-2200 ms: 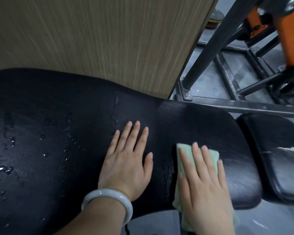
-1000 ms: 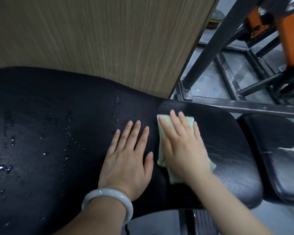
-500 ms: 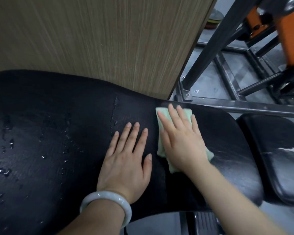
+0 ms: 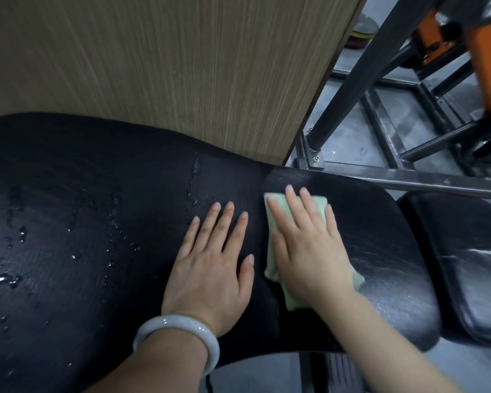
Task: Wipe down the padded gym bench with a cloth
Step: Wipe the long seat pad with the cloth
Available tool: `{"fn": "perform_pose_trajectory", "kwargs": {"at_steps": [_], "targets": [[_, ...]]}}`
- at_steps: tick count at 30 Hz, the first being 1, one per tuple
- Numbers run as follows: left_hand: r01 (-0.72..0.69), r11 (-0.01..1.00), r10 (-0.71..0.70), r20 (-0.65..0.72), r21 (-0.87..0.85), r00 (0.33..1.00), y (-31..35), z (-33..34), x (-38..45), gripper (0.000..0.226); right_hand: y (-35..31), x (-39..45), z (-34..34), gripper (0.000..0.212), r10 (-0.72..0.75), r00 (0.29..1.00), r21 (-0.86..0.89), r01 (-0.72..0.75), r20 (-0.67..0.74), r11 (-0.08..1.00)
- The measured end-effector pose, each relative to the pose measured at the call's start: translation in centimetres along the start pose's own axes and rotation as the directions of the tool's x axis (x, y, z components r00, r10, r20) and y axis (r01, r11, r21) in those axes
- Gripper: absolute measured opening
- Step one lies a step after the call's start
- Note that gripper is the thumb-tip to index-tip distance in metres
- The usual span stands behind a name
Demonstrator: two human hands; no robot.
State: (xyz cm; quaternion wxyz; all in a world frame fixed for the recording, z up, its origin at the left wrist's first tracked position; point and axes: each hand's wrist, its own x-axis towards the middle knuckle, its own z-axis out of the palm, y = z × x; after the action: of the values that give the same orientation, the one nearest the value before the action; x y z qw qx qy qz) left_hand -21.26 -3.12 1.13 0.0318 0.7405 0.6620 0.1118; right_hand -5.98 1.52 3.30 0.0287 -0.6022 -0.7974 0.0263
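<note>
The black padded bench (image 4: 91,222) fills the lower left and middle, with water droplets scattered over its left half. My left hand (image 4: 213,262) lies flat on the pad, fingers straight, a pale bangle on the wrist. Just to its right, my right hand (image 4: 306,248) presses a folded light-green cloth (image 4: 271,219) flat against the pad near the far edge. Most of the cloth is hidden under the palm; its edges show past the fingertips and by the wrist.
A second black seat pad (image 4: 465,265) sits to the right, across a narrow gap. A wood-grain panel (image 4: 167,66) stands right behind the bench. Dark steel frame bars (image 4: 352,69) and an orange machine part (image 4: 488,61) stand on the grey floor at upper right.
My right hand slid the cloth from the near edge of the pad up and left toward the far edge, beside my left hand. The left hand stayed flat in place.
</note>
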Motion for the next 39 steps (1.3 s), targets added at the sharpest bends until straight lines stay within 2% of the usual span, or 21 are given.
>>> {"fn": "perform_pose_trajectory", "kwargs": {"at_steps": [4,8,10,12,15,19,23,28,31,36,39], "targets": [[0.000,1.000,0.000,0.003,0.003,1.000,0.0,-0.1,0.0,0.059,0.5,6.2,-0.2,0.051,0.057,0.995,0.004,-0.058,0.085,0.998],[-0.008,1.000,0.008,0.000,0.005,1.000,0.0,0.0,0.0,0.059,0.5,7.3,-0.4,0.050,0.077,0.991,0.000,-0.077,0.112,0.997],[-0.007,1.000,0.007,-0.002,0.004,1.000,0.0,-0.1,0.0,0.059,0.7,5.3,-0.2,0.052,0.075,0.993,-0.008,-0.074,0.093,0.997],[-0.007,1.000,0.007,-0.005,0.004,1.000,-0.1,-0.1,0.0,0.059,0.8,2.0,0.1,0.056,0.076,0.997,-0.013,-0.076,0.016,0.997],[-0.007,1.000,0.007,-0.011,0.007,1.000,0.0,-0.1,0.0,0.058,1.0,-4.3,0.6,0.053,0.099,0.990,0.001,-0.099,-0.097,0.995],[-0.002,1.000,0.002,-0.011,0.014,1.000,0.0,0.0,0.0,0.058,1.3,-9.4,0.6,0.052,0.059,0.992,0.018,-0.057,-0.112,0.998],[0.001,1.000,-0.001,-0.005,0.009,1.000,0.0,0.0,0.0,0.058,2.3,-6.6,0.2,0.052,0.028,0.998,0.019,-0.027,-0.062,0.999],[-0.003,1.000,0.003,-0.007,0.009,1.000,0.0,0.0,0.0,0.058,3.0,1.0,-0.2,0.061,0.115,0.993,-0.038,-0.115,0.001,0.993],[-0.005,1.000,0.005,-0.010,0.015,1.000,0.0,0.0,0.0,0.058,3.0,4.4,-0.4,0.052,0.165,0.984,-0.026,-0.163,0.074,0.986],[-0.004,1.000,0.005,-0.007,0.007,1.000,0.0,-0.1,0.0,0.059,2.7,4.7,-0.7,0.052,0.185,0.978,-0.037,-0.182,0.095,0.983],[-0.005,1.000,0.006,-0.009,0.005,1.000,0.0,0.0,0.0,0.059,2.0,2.3,-0.2,0.058,0.159,0.987,-0.037,-0.158,0.037,0.987]]}}
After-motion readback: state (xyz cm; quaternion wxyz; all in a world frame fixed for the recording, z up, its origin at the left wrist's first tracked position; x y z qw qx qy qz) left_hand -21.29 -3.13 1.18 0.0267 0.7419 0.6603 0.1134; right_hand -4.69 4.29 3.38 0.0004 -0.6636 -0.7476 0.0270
